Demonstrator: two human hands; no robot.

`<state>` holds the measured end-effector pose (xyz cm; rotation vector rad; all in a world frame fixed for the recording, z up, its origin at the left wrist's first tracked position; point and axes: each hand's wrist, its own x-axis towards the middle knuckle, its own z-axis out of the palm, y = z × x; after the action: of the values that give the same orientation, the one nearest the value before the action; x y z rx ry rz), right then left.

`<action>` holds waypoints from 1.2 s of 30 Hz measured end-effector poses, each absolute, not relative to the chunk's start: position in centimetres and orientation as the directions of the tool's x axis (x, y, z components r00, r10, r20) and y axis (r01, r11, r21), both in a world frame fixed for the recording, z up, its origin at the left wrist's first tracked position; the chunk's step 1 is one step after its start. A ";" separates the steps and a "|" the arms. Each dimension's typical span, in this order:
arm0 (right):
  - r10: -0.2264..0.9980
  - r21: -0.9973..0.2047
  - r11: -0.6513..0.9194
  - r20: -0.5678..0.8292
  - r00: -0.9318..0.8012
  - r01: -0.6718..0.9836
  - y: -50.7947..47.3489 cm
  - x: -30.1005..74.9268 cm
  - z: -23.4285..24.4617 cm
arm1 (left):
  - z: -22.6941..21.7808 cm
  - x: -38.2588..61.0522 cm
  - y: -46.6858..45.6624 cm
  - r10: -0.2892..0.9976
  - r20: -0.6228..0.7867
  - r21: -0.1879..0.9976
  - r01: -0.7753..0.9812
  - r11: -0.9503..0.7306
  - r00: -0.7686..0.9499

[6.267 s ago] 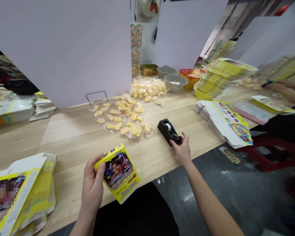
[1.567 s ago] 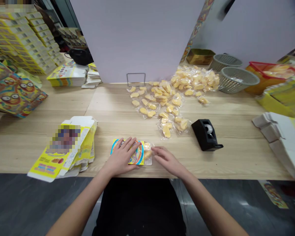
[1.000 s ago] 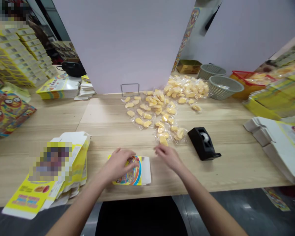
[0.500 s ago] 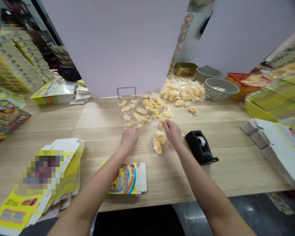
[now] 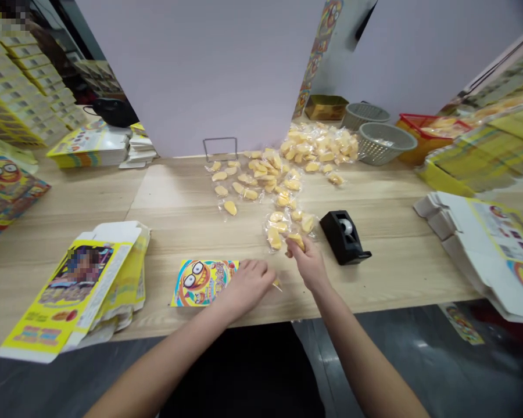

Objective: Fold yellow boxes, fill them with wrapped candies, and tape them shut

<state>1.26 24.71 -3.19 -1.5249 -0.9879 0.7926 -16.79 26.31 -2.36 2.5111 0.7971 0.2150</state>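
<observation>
I logged small flat cardboard box [image 5: 198, 283], glossy cartoon print, at near table [image 5: 178, 223] edge, left hand [image 5: 249, 284] curled over its right end, grip unclear, right hand [image 5: 308, 265] pinching crinkly clear packet [image 5: 296, 240], yellow wedge inside

1. The left hand [image 5: 248, 284] lies curled over the right end of a flat printed box [image 5: 198, 283] near the table [image 5: 396, 273] edge; its grip is hidden.
2. The right hand [image 5: 308, 266] pinches a yellow snack packet [image 5: 296, 239] at the near end of the loose packets [image 5: 265, 177].
3. The tape dispenser [image 5: 343, 237] stands just right of that hand.
4. A stack of flat cartons [image 5: 76, 284] lies at left.
</observation>
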 end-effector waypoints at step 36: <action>0.917 -0.918 -0.396 -0.397 -0.045 0.024 20.5 -5.4 -4.4 | -3.5 -27.5 27.4 0.725 -0.051 0.269 0.708 -0.653 0.687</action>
<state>-5.44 20.51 -4.40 -1.4925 -1.0354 1.5357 -27.47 27.38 -3.49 2.6322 1.1427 0.0890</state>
